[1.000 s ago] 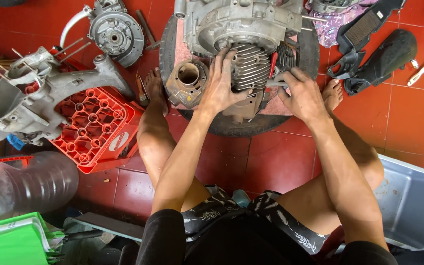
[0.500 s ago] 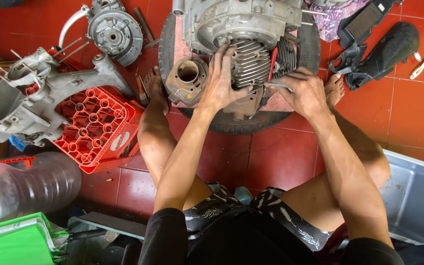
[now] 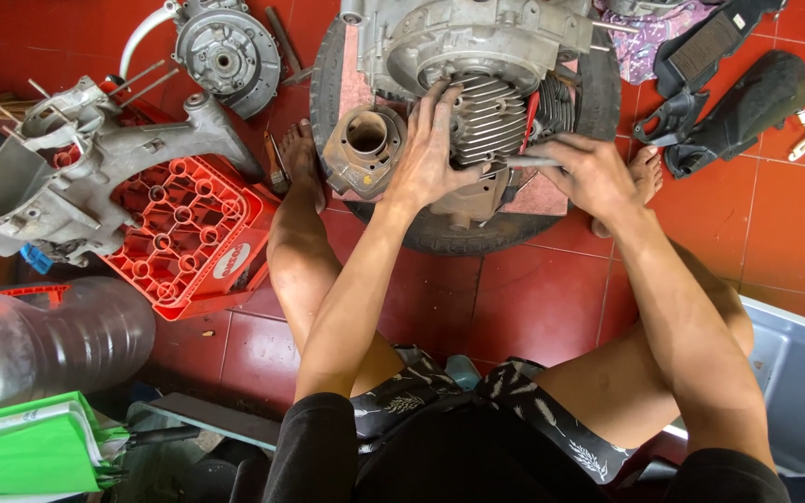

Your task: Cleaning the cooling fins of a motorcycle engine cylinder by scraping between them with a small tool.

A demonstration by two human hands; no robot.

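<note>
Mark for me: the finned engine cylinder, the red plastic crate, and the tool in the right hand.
Grey finned metal engine cylinder (image 3: 494, 119), head view: on the cooling fins beside the left hand (image 3: 430, 154).
Red plastic lattice crate (image 3: 193, 233), head view: on its open grid top.
Slim grey metal tool (image 3: 525, 161), head view: on the shaft left of the right hand (image 3: 593, 177).

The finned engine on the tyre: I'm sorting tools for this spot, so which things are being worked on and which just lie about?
In hand:
finned engine under the left hand
slim metal tool held in the right hand
tyre bearing the engine

Lying about:
red crate
grey engine casing
round cover
black parts
grey bin
</note>
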